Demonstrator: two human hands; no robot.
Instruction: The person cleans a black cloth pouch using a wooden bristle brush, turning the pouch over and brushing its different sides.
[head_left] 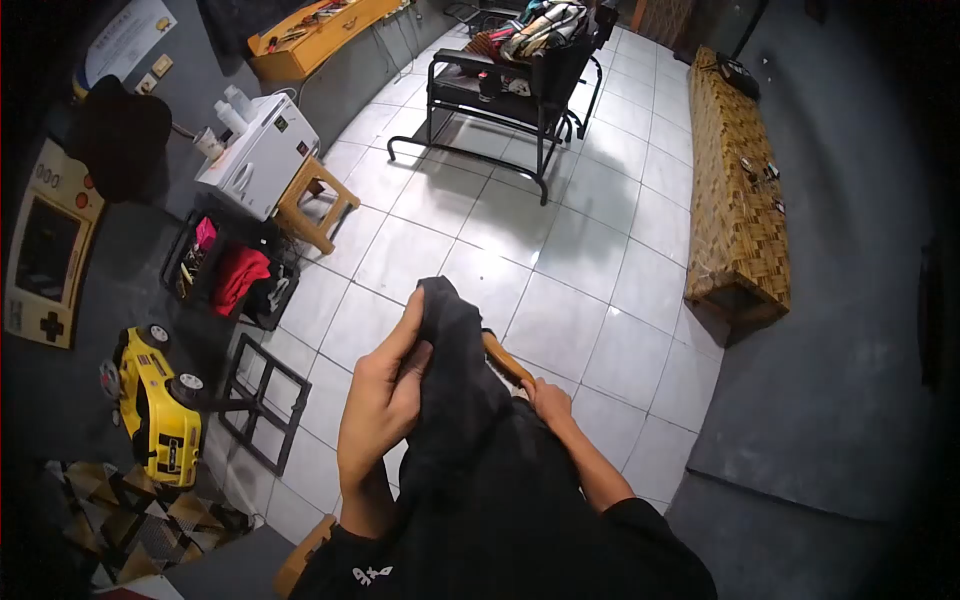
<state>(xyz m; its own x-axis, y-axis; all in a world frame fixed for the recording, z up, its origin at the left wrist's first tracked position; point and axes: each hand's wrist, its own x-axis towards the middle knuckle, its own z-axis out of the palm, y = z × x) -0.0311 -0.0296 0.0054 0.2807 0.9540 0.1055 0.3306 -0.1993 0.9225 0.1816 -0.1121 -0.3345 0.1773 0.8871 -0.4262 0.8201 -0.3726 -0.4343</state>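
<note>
My left hand (382, 395) is closed on a black cloth (452, 345), its thumb and fingers pinching the upper left edge. The cloth is raised in front of me and merges with my black shirt lower down, so its full shape is hard to make out. To the right of the cloth, my right hand (548, 402) grips a wooden brush (508, 360). Its light brown back slants up and to the left, and dark bristles show along the side toward the cloth. Whether the bristles touch the cloth, I cannot tell.
A black metal-framed chair (490, 100) piled with clothes stands ahead. Along the right wall runs a long woven bench (735, 180). At left are a white cabinet (262, 155), a wooden stool (318, 200), a yellow toy car (160, 405) and a black frame (265, 400).
</note>
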